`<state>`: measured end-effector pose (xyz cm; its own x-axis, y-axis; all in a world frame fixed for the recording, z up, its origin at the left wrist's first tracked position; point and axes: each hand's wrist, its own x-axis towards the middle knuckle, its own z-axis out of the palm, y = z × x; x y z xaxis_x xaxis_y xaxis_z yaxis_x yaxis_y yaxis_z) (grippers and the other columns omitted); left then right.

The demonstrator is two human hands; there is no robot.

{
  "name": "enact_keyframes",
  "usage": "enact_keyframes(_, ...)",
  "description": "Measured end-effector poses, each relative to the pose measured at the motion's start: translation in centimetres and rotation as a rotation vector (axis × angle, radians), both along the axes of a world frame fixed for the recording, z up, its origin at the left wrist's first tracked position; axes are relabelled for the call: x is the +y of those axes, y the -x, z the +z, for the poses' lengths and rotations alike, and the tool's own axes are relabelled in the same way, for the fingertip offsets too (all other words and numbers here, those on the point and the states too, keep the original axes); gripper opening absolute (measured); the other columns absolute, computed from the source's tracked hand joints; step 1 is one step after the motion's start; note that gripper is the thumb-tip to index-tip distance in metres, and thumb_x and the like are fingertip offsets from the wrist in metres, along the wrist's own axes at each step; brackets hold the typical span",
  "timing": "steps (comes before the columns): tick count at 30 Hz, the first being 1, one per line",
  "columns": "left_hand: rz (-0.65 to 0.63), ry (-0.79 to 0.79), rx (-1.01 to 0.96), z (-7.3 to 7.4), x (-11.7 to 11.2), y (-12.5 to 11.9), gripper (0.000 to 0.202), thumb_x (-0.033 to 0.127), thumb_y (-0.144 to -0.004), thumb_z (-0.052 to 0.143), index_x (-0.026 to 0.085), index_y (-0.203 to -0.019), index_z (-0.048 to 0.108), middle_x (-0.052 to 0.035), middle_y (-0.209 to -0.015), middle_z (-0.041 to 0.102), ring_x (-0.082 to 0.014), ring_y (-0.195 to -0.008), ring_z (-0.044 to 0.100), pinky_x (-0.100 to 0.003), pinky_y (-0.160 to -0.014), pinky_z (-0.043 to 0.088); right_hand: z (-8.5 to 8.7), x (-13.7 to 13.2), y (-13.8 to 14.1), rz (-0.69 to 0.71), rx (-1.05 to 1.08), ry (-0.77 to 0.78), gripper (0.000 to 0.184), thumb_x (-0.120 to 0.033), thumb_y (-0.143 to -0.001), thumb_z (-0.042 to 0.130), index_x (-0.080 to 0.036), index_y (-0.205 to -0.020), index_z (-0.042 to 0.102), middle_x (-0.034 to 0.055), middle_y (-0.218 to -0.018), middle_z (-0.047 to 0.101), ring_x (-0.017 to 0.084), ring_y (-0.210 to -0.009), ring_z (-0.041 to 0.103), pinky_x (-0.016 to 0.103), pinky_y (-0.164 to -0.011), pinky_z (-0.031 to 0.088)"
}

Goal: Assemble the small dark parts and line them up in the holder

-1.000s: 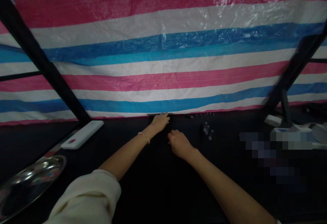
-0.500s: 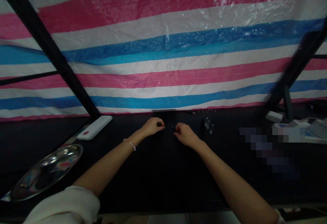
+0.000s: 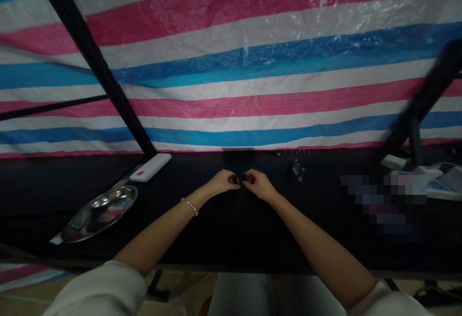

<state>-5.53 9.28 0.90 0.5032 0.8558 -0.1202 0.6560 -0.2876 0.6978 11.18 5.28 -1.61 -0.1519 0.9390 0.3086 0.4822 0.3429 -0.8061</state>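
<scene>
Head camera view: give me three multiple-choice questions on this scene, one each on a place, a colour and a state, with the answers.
1. Where does the metal tray lie relative to the left hand and right hand?
A) To their left
B) To their right
C) Between them

2. What colours are the tarp's stripes?
A) Green and yellow
B) Pink, white and blue
C) Black and orange

3. What is the left hand doing?
A) Lying flat and empty
B) Pressing on the tray
C) Pinching a small dark object

Answers:
1. A, it sits beyond the left forearm on the black tabletop.
2. B, these bands run across the sheet.
3. C, the object shows at its fingertips, beside another small dark object in the right hand.
</scene>
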Motion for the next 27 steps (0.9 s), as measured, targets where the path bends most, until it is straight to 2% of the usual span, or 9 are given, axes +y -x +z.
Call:
enact_keyframes(11,-0.021,0.056,-0.010,0.2,-0.1,0.2,0.032,0.032,-0.058,0.066,0.012,-0.081,0.058,0.0034,-0.059,0.052,-0.0077,-0.047,0.046,-0.020,-0.044,0.036,0.3,-0.1,0.2,0.029,-0.074,0.003,0.011,-0.012,-0.067,0.057,-0.016,-0.077,0.054,-0.0017,-0.068,0.054,0.009,-0.061,0.050,0.022,-0.059,0.039)
enact_keyframes(16,0.001,0.031,0.082,1.3,-0.5,0.3,0.039,0.031,-0.055,0.068,0.012,-0.086,0.055,0.0038,-0.060,0.054,-0.0092,-0.049,0.048,-0.021,-0.047,0.035,0.4,-0.3,0.1,0.023,-0.137,0.003,0.017,-0.009,-0.065,0.058,-0.015,-0.081,0.055,0.0011,-0.074,0.057,0.010,-0.065,0.052,0.023,-0.063,0.041)
enact_keyframes(19,0.034,-0.017,0.186,2.5,-1.2,0.8,0.044,0.031,-0.050,0.071,0.013,-0.087,0.055,0.0032,-0.061,0.056,-0.0116,-0.054,0.051,-0.021,-0.049,0.033,0.7,-0.4,-0.1,0.024,-0.179,0.009,0.022,-0.008,-0.064,0.059,-0.013,-0.085,0.056,0.0046,-0.082,0.059,0.012,-0.070,0.053,0.024,-0.065,0.042)
enact_keyframes(22,0.107,-0.066,0.190,3.5,-2.3,1.4,0.046,0.031,-0.053,0.069,0.013,-0.093,0.053,0.0021,-0.066,0.057,-0.0129,-0.059,0.053,-0.022,-0.051,0.033,1.1,-0.6,-0.4,0.026,-0.228,0.026,0.026,-0.007,-0.064,0.059,-0.013,-0.089,0.056,0.0068,-0.087,0.059,0.013,-0.073,0.053,0.025,-0.067,0.042)
enact_keyframes(27,0.255,-0.127,0.067,3.5,-3.7,2.0,0.048,0.027,-0.059,0.063,0.012,-0.102,0.048,0.0008,-0.073,0.057,-0.0135,-0.064,0.053,-0.023,-0.056,0.036,1.5,-0.6,-0.9,0.034,-0.278,0.074,0.031,-0.008,-0.062,0.061,-0.011,-0.093,0.057,0.0075,-0.089,0.058,0.013,-0.075,0.053,0.025,-0.069,0.042)
